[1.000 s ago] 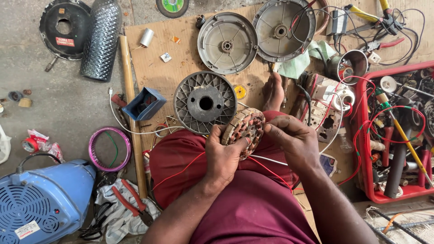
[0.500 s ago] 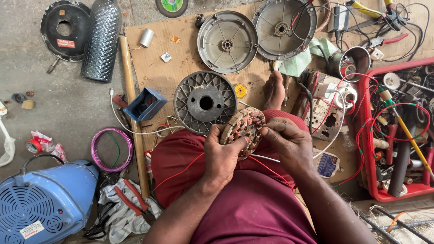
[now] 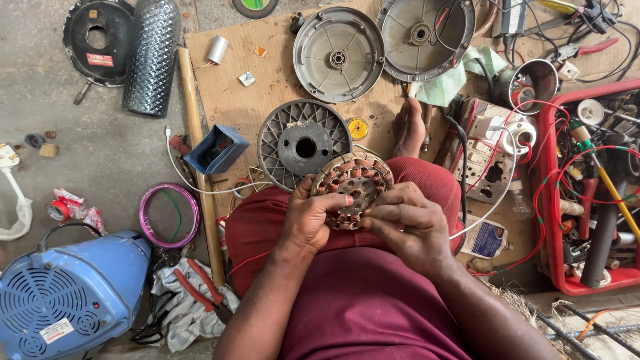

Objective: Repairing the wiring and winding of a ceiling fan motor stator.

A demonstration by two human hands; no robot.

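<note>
A round fan stator [image 3: 353, 188] wound with copper coils rests on my lap above my maroon trousers. My left hand [image 3: 312, 217] grips its left rim, thumb laid across the face. My right hand [image 3: 405, 223] holds the lower right edge, fingers pinched at the windings near the centre. Thin wires trail from the stator over my knees. Just beyond it on the cardboard [image 3: 267, 67] lies a grey ribbed rotor housing [image 3: 303, 143].
Two round metal fan covers [image 3: 339, 55] [image 3: 427, 30] lie at the top. A red crate [image 3: 590, 193] of tools and wires stands at the right. A blue blower [image 3: 63, 300], red pliers [image 3: 200, 287], a purple wire ring [image 3: 169, 215] and a wooden stick [image 3: 197, 153] lie left.
The stator has tilted slightly as both hands shifted their hold on it. My right fingers have moved closer to the centre of the windings.
</note>
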